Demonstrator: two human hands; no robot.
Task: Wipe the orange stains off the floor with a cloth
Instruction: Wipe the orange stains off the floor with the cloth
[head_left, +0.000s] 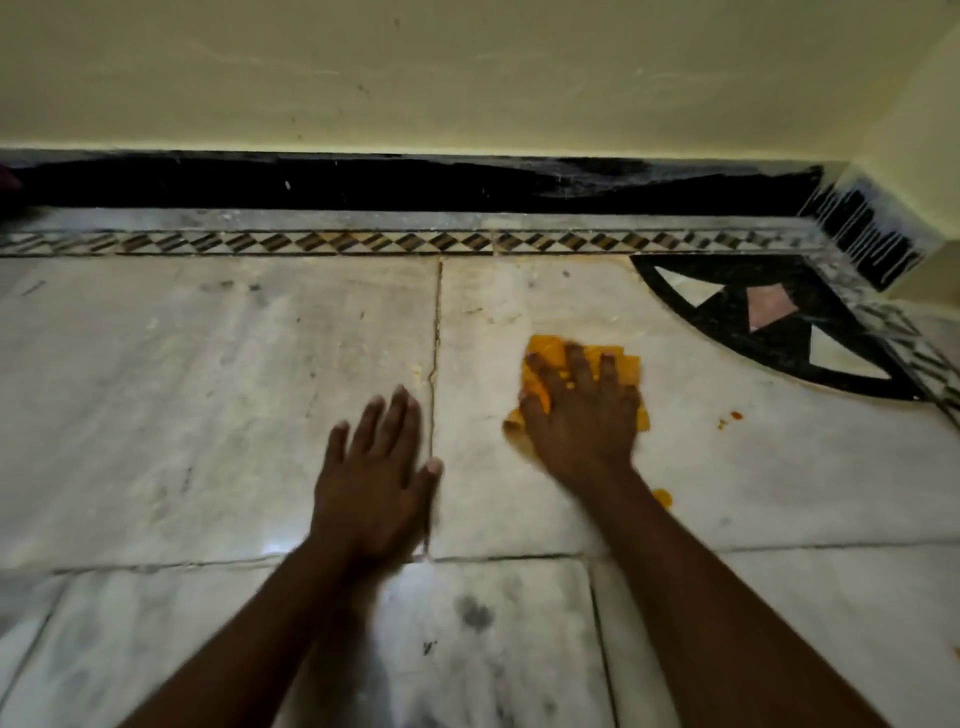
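Note:
My right hand (584, 410) presses flat on an orange cloth (548, 353) spread on the grey marble floor (208, 389), fingers splayed over it; most of the cloth is hidden under the palm. My left hand (376, 478) rests flat on the bare floor to the left of it, fingers apart, holding nothing. Small orange stains (730, 418) dot the floor to the right of the cloth. Another orange blot (663, 498) shows beside my right wrist.
A black skirting (363, 182) runs along the yellow wall (467, 67) ahead. A patterned inlay strip (363, 242) borders the floor, and a black corner inlay (779, 332) lies at the right. Tile joints cross between my hands.

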